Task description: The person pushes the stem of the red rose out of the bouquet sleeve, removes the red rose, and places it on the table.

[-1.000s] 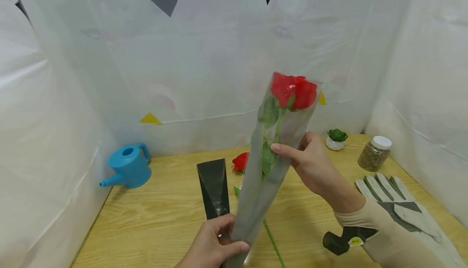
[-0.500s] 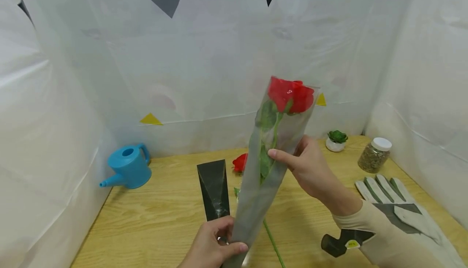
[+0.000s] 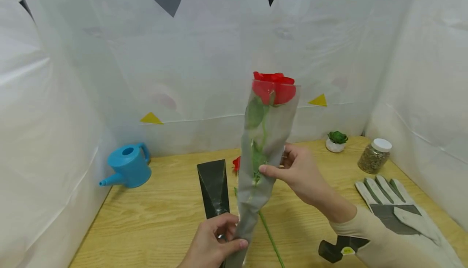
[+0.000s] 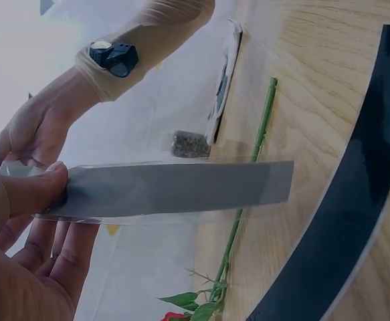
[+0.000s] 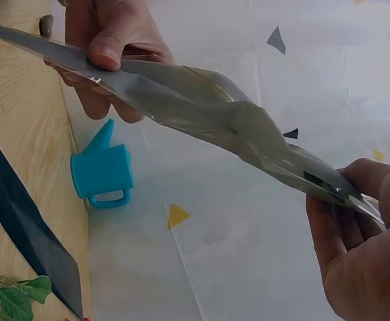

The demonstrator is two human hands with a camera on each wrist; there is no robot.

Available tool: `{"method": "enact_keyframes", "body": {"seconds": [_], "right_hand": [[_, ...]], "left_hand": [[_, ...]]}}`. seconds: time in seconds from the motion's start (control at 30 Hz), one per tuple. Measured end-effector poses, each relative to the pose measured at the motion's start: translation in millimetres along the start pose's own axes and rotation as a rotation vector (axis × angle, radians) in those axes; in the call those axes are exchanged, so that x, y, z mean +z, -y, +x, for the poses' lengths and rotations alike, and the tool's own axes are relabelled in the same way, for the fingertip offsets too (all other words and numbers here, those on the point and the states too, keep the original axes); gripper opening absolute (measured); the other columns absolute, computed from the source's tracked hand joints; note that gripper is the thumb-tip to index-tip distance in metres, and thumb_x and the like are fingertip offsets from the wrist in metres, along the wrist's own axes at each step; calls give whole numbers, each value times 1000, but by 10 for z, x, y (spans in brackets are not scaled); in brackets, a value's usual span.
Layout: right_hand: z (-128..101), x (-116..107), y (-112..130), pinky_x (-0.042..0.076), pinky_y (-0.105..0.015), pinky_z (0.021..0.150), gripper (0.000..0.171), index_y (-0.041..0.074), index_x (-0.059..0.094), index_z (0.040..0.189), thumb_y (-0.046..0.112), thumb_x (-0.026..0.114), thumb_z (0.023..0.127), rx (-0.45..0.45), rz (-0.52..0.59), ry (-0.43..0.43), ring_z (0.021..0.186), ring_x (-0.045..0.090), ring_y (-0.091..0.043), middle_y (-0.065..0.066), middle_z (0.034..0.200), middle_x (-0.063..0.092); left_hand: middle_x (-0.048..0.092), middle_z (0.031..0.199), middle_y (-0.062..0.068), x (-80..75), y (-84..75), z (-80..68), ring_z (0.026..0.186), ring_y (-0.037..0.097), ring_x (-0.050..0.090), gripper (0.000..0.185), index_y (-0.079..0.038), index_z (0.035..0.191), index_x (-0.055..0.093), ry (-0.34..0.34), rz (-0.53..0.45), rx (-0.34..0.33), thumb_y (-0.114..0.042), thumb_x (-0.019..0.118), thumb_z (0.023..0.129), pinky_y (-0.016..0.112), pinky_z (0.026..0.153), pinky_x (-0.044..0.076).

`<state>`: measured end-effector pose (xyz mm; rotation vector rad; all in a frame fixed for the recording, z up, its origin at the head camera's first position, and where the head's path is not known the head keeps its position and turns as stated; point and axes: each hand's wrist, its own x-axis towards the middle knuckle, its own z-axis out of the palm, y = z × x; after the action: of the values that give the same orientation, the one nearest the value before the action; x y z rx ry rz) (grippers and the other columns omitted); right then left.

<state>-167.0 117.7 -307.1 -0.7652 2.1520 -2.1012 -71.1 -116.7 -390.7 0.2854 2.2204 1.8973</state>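
Rose sleeve stands nearly upright above the counter, long axis running 6 to 12 o'clock, red bloom topmost. Left hand pinches its narrow foot; right hand pinches its middle at 3 o'clock.

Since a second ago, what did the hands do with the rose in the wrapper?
The rose in its wrapper swung left and stood up straighter. The right hand slid lower and left with it, keeping its grip on the wrapper's middle. The left hand kept pinching the narrow bottom end. The black sleeve, watering can, glove and jar stayed put.
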Motion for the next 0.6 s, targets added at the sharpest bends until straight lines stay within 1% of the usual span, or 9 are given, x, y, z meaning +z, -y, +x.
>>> {"method": "enact_keyframes", "body": {"seconds": [0.13, 0.27, 0.43, 0.6], "right_hand": [[-11, 25, -20, 57, -38, 78, 45, -7, 59, 123, 2, 79, 83, 13, -28, 26, 95, 68, -30, -17, 113, 66], [-19, 34, -31, 57, -38, 77, 47, -4, 60, 124, 4, 80, 83, 29, -30, 23, 96, 67, -30, -15, 115, 66], [-21, 57, -46, 57, -38, 75, 46, 0, 64, 122, 7, 82, 81, 22, -55, 46, 93, 68, -31, -12, 112, 69], [-27, 74, -84, 57, -38, 74, 45, 3, 65, 123, 9, 82, 82, 15, -67, 82, 91, 68, -31, -11, 110, 70]], "left_hand": [[59, 86, 4, -12, -16, 5, 73, 17, 55, 30, -10, 105, 71, -4, -5, 2, -8, 85, 78, 27, 59, 48], [58, 88, 5, -29, -29, -12, 75, 17, 54, 32, -8, 109, 69, 3, 7, 21, -9, 83, 80, 29, 58, 48], [59, 93, 7, -32, -47, -26, 79, 18, 55, 36, -8, 116, 67, 14, 11, 21, -10, 80, 83, 32, 62, 51], [59, 94, 7, -41, -48, -16, 79, 18, 56, 37, -7, 119, 66, 3, 23, 25, -10, 79, 84, 34, 65, 52]]}}
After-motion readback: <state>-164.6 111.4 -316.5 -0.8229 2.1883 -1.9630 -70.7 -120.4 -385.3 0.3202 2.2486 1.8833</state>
